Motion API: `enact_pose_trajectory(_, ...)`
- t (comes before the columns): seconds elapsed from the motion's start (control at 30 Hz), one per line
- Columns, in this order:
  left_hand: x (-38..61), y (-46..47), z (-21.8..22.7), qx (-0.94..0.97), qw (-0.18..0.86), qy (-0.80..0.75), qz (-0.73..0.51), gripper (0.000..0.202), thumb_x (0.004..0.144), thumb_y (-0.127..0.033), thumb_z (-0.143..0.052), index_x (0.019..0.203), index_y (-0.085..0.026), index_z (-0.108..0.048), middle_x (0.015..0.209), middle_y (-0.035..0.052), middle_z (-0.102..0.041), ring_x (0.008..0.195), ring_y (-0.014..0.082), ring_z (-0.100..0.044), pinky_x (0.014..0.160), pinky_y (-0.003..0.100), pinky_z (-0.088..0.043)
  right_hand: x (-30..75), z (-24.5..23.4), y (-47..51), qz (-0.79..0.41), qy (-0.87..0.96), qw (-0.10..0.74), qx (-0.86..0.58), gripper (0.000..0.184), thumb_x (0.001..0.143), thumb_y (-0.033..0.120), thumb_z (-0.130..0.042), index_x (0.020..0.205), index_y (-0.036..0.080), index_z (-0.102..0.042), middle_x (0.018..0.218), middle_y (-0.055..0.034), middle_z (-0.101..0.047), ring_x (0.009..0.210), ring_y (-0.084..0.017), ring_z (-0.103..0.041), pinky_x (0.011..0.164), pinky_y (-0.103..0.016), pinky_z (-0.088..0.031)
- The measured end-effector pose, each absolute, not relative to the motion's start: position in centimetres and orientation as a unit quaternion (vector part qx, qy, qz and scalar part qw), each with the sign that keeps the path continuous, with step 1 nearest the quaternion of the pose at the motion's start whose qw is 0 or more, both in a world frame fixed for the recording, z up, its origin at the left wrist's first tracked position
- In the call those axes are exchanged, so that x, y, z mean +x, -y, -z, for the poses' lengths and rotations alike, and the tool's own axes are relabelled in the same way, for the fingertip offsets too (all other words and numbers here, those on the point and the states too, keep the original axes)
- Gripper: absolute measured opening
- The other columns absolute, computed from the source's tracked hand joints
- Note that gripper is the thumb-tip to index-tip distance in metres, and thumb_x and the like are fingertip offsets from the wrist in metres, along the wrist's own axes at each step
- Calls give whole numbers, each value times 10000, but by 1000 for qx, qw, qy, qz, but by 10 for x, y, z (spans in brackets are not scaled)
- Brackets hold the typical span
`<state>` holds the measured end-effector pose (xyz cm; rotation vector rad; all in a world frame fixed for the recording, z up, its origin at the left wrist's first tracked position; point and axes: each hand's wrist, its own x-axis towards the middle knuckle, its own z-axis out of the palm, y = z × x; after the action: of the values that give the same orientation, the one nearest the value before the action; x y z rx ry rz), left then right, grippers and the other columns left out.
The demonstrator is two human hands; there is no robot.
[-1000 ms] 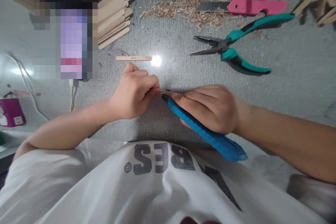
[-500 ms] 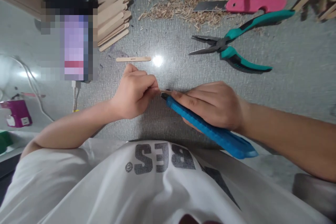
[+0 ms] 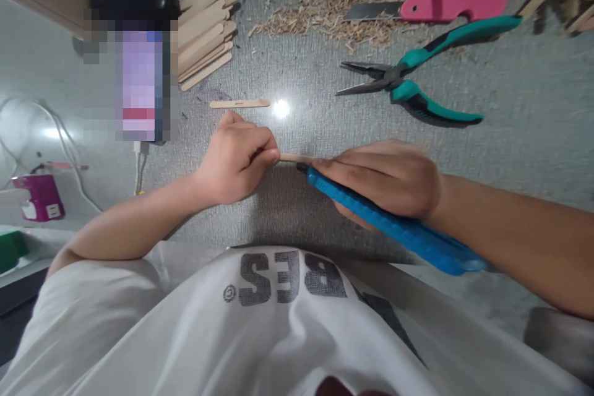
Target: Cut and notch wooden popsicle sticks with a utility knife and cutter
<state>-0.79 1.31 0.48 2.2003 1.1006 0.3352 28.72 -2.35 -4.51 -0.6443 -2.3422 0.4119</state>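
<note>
My left hand (image 3: pixel 241 158) is closed, pinching one end of a thin wooden craft stick (image 3: pixel 294 158) between thumb and forefinger. My right hand (image 3: pixel 385 179) wraps round a blue utility knife (image 3: pixel 385 219), whose dark tip lies close against the stick near its right end. How much blade is out I cannot tell. The right fingertips hide the far end of the stick. Just beyond my left knuckles, another craft stick (image 3: pixel 239 104) with a small dark mark lies flat on the grey table (image 3: pixel 306 223).
Teal-handled pliers (image 3: pixel 394 77) lie with jaws apart. Behind them are a pink-handled knife (image 3: pixel 452 8) and scattered wood shavings (image 3: pixel 320 9). A pile of craft sticks (image 3: pixel 208 37) sits beside a blurred phone (image 3: pixel 139 83) with a cable. A purple charger (image 3: pixel 39 198) is at left.
My right hand and the blue knife have moved to the right along the stick, so more of the stick shows between my hands. My left hand keeps its pinch.
</note>
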Motion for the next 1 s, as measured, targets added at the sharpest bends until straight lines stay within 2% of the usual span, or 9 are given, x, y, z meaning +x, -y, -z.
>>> enact_pose_trajectory(0.13,-8,-15,-5,840,323,-420,-114,315,1084,-348,-524,808,-231,-620,695,13,-698,651,192,-591,890,528,-453,281,44,21,-147,900,347,-220,357,1241,315,-488,1495,200,-712,1110,-75,-878,920,-213,-830,834,-353,-698)
enact_pose_trajectory(0.23,-8,-15,-4,845,309,-421,-114,311,1079,-356,-531,807,-232,-618,695,17,-695,653,196,-593,877,526,-455,278,40,22,-151,908,309,-238,373,1257,293,-441,1477,207,-729,1101,-63,-870,932,-201,-828,877,-344,-702)
enact_pose_trajectory(0.33,-8,-15,-3,850,298,-418,-116,300,1076,-352,-535,814,-232,-617,703,23,-700,672,208,-608,873,529,-458,278,33,21,-145,915,281,-251,347,1258,274,-469,1458,193,-741,1100,-58,-861,946,-178,-811,924,-306,-690)
enact_pose_trajectory(0.47,-8,-14,-2,850,301,-418,-114,301,1082,-348,-526,825,-227,-624,721,29,-719,681,210,-611,889,537,-453,276,37,18,-161,916,287,-228,353,1233,224,-492,1434,167,-776,1053,-69,-845,922,-195,-799,883,-317,-675)
enact_pose_trajectory(0.6,-8,-14,-2,848,302,-421,-111,296,1074,-356,-528,817,-232,-608,705,21,-698,673,210,-601,892,532,-447,271,49,18,-150,907,306,-249,442,1270,296,-384,1398,212,-798,981,-51,-826,833,-192,-761,813,-323,-647)
enact_pose_trajectory(0.73,-7,-14,-2,849,298,-421,-113,292,1071,-356,-532,816,-236,-606,701,20,-693,680,212,-611,887,527,-452,269,52,18,-150,908,304,-247,419,1270,320,-405,1388,200,-789,958,-52,-822,804,-200,-761,768,-331,-639)
enact_pose_trajectory(1.0,-8,-15,-2,848,303,-420,-116,295,1070,-359,-535,814,-234,-610,705,16,-692,672,204,-592,891,514,-434,273,44,20,-173,914,255,-265,437,1274,331,-379,1443,230,-769,1021,-61,-836,890,-212,-803,853,-350,-668)
